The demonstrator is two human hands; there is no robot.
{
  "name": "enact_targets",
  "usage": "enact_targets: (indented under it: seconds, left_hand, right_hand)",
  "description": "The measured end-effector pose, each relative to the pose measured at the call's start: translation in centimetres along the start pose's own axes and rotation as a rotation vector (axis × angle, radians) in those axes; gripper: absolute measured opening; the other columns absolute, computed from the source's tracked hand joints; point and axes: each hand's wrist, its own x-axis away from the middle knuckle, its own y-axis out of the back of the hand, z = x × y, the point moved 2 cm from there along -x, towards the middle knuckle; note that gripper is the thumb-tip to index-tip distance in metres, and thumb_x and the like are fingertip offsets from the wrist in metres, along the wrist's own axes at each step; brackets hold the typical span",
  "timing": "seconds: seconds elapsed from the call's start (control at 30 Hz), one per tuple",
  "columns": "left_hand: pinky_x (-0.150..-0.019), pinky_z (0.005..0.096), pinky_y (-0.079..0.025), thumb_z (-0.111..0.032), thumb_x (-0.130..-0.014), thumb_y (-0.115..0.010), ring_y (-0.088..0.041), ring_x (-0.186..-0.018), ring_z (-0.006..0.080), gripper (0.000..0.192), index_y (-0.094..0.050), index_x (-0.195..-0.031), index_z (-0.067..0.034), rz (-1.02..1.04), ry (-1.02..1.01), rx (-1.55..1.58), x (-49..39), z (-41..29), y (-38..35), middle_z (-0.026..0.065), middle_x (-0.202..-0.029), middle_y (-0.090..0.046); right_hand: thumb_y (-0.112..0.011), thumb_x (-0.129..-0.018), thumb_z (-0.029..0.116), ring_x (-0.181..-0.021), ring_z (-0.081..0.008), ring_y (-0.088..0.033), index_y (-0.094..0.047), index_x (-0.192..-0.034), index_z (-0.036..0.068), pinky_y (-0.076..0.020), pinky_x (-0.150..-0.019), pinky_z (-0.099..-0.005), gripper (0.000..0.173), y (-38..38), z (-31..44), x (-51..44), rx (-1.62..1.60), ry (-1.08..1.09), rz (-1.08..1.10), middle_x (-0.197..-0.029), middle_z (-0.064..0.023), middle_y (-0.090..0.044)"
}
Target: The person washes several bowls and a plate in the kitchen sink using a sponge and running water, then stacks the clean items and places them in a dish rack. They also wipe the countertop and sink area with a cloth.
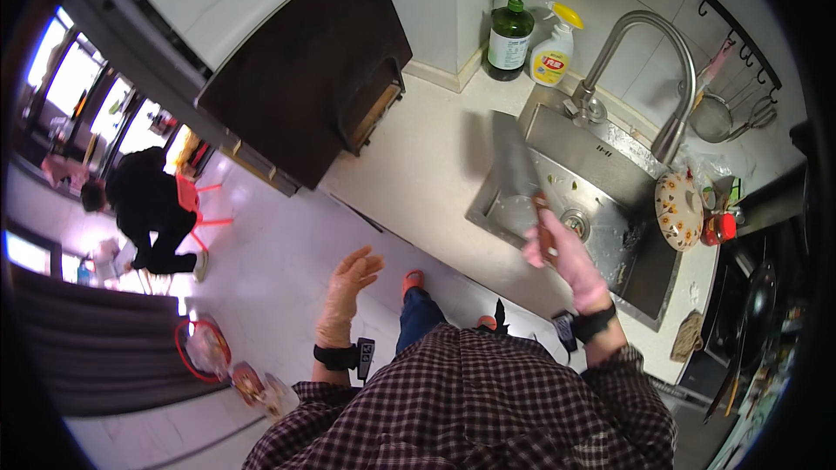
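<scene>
My right hand (575,261) grips a cleaver (514,153) by its brown wooden handle, with the wide metal blade pointing away from me. The blade is slightly blurred and is held over the left rim of the stainless steel sink (643,274). Below it, a pale round bowl or dish (513,214) sits in the sink, partly covered by the blade and handle. Bits of green leaf lie on the sink's wet inner surface. My left hand (351,281), in what looks like a thin clear glove, is held above the floor left of the counter, fingers apart and holding nothing.
A curved faucet (679,65) arches over the sink. Behind it stand a green pump bottle (511,39) and a spray bottle (552,52). A flowered lid (678,212) and red-capped jar (720,228) are right. A dark brown panel (294,72) stands left; a person (150,209) sits beyond.
</scene>
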Motion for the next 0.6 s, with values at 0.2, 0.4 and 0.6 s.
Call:
enact_targets:
  seconds: [0.2, 0.4, 0.6]
  left_hand:
    - [-0.090, 0.0321, -0.045, -0.023, -0.095, -0.050, -0.060, -0.105, 0.0198, 0.038, -0.051, -0.128, -0.003, 0.164, 0.114, -0.099, -7.9, -4.2, 5.0, 0.0098, -0.111, -0.064]
    - [-0.092, 0.0306, -0.043, -0.020, -0.095, -0.048, -0.058, -0.105, 0.0176, 0.035, -0.052, -0.127, -0.005, 0.264, 0.208, -0.128, -11.1, -4.7, 6.3, 0.0089, -0.111, -0.064]
    - [-0.092, 0.0301, -0.042, -0.016, -0.096, -0.045, -0.058, -0.106, 0.0175, 0.035, -0.051, -0.128, -0.005, 0.385, 0.165, -0.241, -13.2, -4.7, 6.1, 0.0089, -0.112, -0.064]
  right_hand:
    - [-0.040, -0.095, 0.051, -0.058, -0.0206, -0.063, -0.060, -0.095, -0.004, -0.0530, -0.058, -0.0295, 0.059, -15.6, -0.9, -16.1, 0.074, -0.048, 0.082, -0.068, -0.0119, -0.063]
    - [-0.040, -0.096, 0.050, -0.056, -0.0179, -0.060, -0.059, -0.091, -0.001, -0.0511, -0.056, -0.0305, 0.054, -22.8, -2.2, -22.0, -0.011, 0.011, 0.041, -0.066, -0.0103, -0.061]
    - [-0.042, -0.096, 0.047, -0.054, -0.0194, -0.058, -0.057, -0.091, 0.000, -0.0487, -0.053, -0.0314, 0.049, -24.7, -2.6, -20.9, -0.105, -0.072, -0.085, -0.064, -0.0098, -0.059]
